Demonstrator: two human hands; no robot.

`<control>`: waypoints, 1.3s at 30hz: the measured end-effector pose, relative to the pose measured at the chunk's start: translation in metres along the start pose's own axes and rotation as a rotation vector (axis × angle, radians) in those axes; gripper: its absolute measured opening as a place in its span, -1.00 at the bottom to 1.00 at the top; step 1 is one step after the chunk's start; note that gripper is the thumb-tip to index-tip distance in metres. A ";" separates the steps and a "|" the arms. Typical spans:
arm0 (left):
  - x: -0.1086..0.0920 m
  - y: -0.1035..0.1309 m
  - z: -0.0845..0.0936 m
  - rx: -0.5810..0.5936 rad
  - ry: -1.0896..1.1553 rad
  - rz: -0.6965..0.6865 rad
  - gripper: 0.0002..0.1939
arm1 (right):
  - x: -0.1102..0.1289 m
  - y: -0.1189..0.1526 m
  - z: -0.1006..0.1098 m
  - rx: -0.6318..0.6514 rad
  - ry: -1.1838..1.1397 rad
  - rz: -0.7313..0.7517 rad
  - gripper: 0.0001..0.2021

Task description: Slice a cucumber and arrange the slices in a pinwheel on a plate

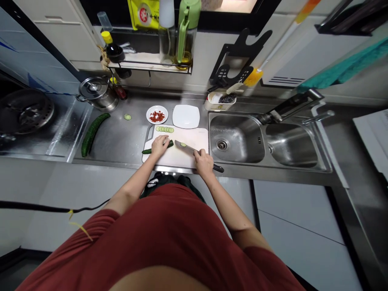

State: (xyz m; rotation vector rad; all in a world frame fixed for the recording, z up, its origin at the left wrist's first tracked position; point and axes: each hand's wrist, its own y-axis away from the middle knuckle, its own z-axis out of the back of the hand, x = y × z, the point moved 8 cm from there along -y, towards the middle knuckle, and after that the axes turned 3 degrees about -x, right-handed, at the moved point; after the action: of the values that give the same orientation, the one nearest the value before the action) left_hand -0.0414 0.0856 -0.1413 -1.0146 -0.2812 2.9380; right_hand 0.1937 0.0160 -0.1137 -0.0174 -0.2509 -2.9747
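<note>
My left hand is closed over a dark green cucumber lying on the white cutting board. The cut end of the cucumber shows just right of my fingers. In my right hand is a kitchen knife, its blade pointing left, a little apart from the cucumber. A round cucumber slice clings to the blade. Along the board's far edge lies a row of several overlapping cucumber slices. Behind the board stand a small plate of chopped red pieces and a white square plate.
A whole cucumber and a single slice lie on the steel counter to the left. A lidded pot stands behind them, near the stove. The double sink is on the right. Bottles fill a wall shelf.
</note>
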 end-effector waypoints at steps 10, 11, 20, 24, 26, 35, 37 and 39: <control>-0.038 -0.019 0.002 0.078 0.110 -0.090 -0.69 | -0.001 -0.005 0.002 -0.093 0.008 0.063 -0.58; -0.044 -0.020 0.000 0.120 0.117 -0.120 -0.67 | 0.000 -0.005 0.002 -0.097 0.008 0.070 -0.59; -0.070 -0.017 -0.022 0.387 0.154 -0.232 -0.74 | -0.002 0.001 -0.004 -0.070 -0.017 0.073 -0.61; -0.071 -0.015 -0.024 0.344 0.192 -0.175 -0.82 | -0.010 0.005 -0.014 -0.097 -0.034 0.049 -0.62; -0.064 -0.016 -0.027 0.333 0.232 -0.085 -0.84 | -0.015 0.008 -0.020 -0.105 -0.048 0.020 -0.63; 0.011 -0.044 -0.031 0.110 0.232 0.376 -0.85 | -0.030 0.015 -0.037 -0.161 -0.115 -0.091 -0.65; 0.021 -0.054 -0.032 0.081 0.196 0.397 -0.84 | -0.031 0.015 -0.038 -0.150 -0.117 -0.101 -0.64; 0.026 -0.063 -0.035 0.072 0.163 0.404 -0.85 | -0.033 0.016 -0.037 -0.140 -0.115 -0.108 -0.63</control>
State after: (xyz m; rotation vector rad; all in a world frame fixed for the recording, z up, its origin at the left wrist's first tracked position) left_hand -0.0429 0.1553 -0.1730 -1.4419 0.0406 3.1479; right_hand 0.2284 -0.0004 -0.1488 -0.1985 -0.0583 -3.0969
